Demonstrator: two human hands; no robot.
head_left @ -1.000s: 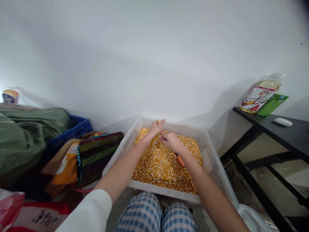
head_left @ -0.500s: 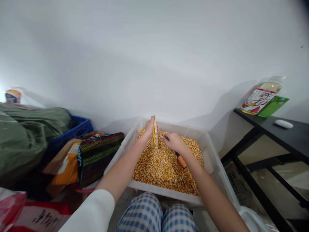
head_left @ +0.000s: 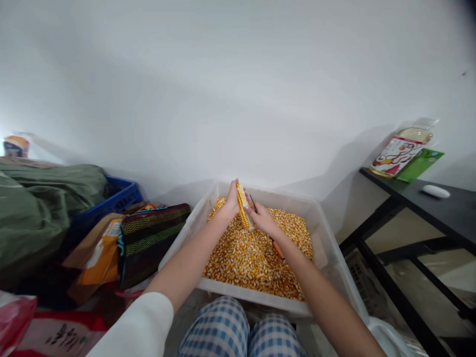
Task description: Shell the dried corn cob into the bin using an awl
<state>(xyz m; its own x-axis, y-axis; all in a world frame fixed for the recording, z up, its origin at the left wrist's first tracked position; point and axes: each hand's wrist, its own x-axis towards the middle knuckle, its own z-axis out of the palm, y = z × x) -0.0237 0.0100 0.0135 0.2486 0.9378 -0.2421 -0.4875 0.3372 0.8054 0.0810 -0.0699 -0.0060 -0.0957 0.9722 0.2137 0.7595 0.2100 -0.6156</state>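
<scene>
My left hand [head_left: 233, 198] is closed round a corn cob [head_left: 242, 206] above the middle of the bin. Yellow kernels line the cob's left side, while a pale stripped band shows on its right. Against the cob's lower right side is my right hand [head_left: 261, 218], its fingers closed on a screwdriver-like tool [head_left: 278, 250]. The tool's orange handle shows below the hand and its thin dark shaft points up past the fingers. Below both hands, loose corn kernels [head_left: 241, 263] fill much of a translucent plastic bin [head_left: 256, 296].
At left are a blue crate [head_left: 122, 196] with green cloth [head_left: 63, 198], a dark mesh-striped bag [head_left: 154, 243] and a cardboard box [head_left: 96, 253]. A black shelf [head_left: 457, 210] at right bears a bottle [head_left: 399, 148], a green packet [head_left: 420, 162] and a white oval object [head_left: 436, 191]. A white wall [head_left: 238, 89] stands behind.
The cob has tilted, its lower end swinging right. My right hand has moved slightly left and up to the cob, and the tool's dark shaft now stands out above the fingers.
</scene>
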